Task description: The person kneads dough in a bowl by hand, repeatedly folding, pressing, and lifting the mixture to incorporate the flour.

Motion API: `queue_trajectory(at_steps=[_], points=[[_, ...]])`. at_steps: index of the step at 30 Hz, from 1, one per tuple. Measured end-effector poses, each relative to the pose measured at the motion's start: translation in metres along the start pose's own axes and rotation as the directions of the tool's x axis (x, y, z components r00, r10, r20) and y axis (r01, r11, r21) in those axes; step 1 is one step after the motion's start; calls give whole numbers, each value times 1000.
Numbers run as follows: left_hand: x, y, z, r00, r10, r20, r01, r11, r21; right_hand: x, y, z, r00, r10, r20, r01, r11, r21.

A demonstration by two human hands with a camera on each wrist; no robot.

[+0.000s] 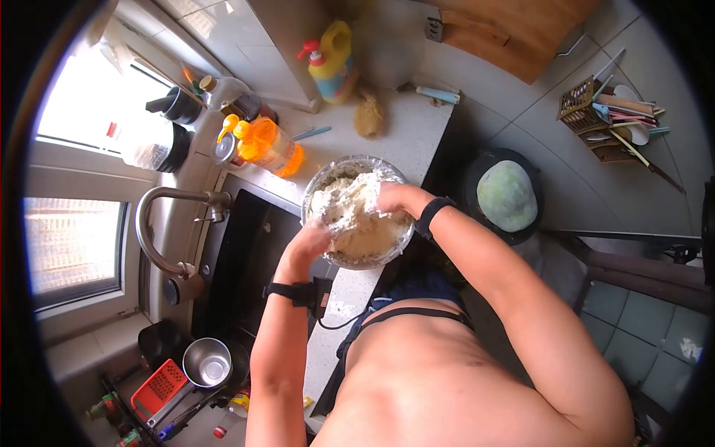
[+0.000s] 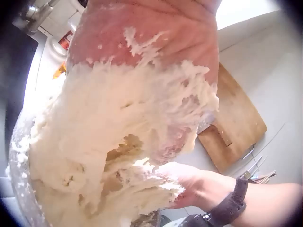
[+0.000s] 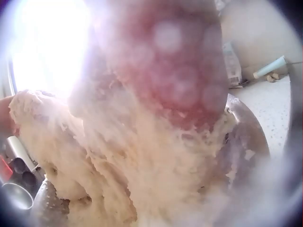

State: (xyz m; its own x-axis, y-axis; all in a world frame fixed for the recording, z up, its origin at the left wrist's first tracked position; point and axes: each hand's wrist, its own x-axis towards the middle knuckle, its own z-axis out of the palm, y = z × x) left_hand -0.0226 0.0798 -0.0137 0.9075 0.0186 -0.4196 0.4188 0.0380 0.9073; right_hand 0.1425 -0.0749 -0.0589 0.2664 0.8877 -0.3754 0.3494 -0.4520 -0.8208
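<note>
A metal bowl [image 1: 407,232] holds wet, sticky pale dough [image 1: 350,205] in the head view. My left hand [image 1: 313,240] is at the bowl's near left side, and my right hand [image 1: 392,198] reaches in over the right rim. In the left wrist view dough [image 2: 118,109] coats the palm of my left hand [image 2: 147,38], with strands stretching down toward my right hand [image 2: 182,182]. Dough [image 3: 156,161] also clings to my right hand [image 3: 165,61] in the right wrist view. The fingers of both hands are buried in or hidden by dough.
Left of the bowl are an orange pump bottle [image 1: 272,147] and a sink with a curved faucet [image 1: 149,212]. Behind stands a yellow bottle [image 1: 331,63]. A green-white round item [image 1: 507,195] lies to the right. A steel pot [image 1: 207,363] sits at the lower left.
</note>
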Motion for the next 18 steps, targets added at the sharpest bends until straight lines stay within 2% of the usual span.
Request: queue_trajectory(at_steps=[3, 5, 6, 9, 10, 12, 14, 15, 16, 18], points=[[-8, 18, 15, 995, 84, -50, -77, 988, 135, -3, -11, -4, 996, 87, 8, -86, 989, -121], [-10, 21, 18, 990, 123, -63, -104, 965, 242, -11, -22, -7, 1000, 30, -3, -30, 999, -12], [-11, 24, 16, 977, 212, -19, -173, 844, 507, -15, -27, -9, 1000, 2, -9, -2, 999, 42], [-16, 39, 20, 958, 272, -90, -174, 802, 571, -20, -33, -11, 999, 8, -41, -1, 986, 165], [-18, 44, 22, 946, 300, -127, -170, 788, 592, -20, -31, -8, 999, 6, -48, 10, 946, 324], [-21, 53, 26, 912, 358, -199, -160, 759, 631, -21, -26, -3, 998, 5, -63, 34, 792, 609], [-25, 63, 27, 910, 331, -250, -128, 797, 590, -26, -29, -4, 999, 51, -9, -27, 658, 753], [-25, 65, 27, 908, 317, -274, -112, 815, 569, -29, -33, -7, 997, 70, 20, -57, 578, 814], [-23, 61, 25, 882, 376, -284, -171, 818, 550, -33, -37, -9, 994, 99, 35, -85, 561, 823], [-20, 61, 22, 866, 382, -322, -201, 856, 477, -37, -46, -13, 986, 151, 66, -137, 526, 839]])
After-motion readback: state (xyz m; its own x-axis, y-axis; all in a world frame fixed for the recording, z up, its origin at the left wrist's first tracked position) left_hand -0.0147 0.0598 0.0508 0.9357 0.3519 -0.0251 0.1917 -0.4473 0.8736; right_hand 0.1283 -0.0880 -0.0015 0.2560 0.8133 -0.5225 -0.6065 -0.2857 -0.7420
